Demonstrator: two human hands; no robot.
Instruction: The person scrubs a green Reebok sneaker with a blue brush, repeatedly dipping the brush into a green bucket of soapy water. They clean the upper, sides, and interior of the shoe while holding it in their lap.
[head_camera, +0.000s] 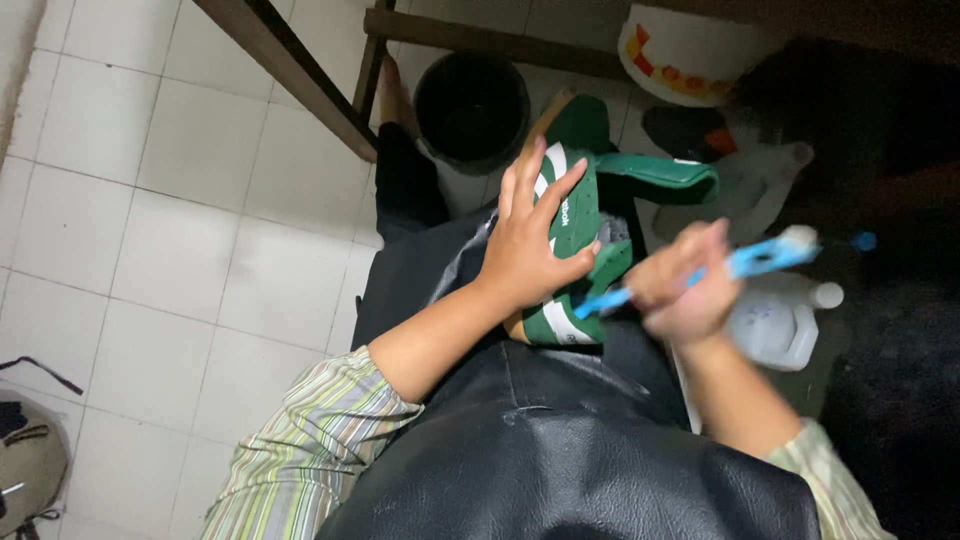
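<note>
My left hand (530, 240) grips a green shoe with white stripes (575, 235), holding it on its side over my lap. Its green tongue (660, 178) sticks out to the right. My right hand (685, 285), blurred by motion, holds a blue toothbrush (745, 262). The brush's handle end points toward the shoe's opening and its bristle head points away to the right. A black apron (560, 440) covers my lap beneath both hands.
A black bucket (472, 105) stands on the white tiled floor (200, 230) beyond the shoe. A white tub with orange print (680, 55) sits at the top right. White plastic bottles (780, 320) lie right of my hand. A wooden frame (300, 70) crosses the top.
</note>
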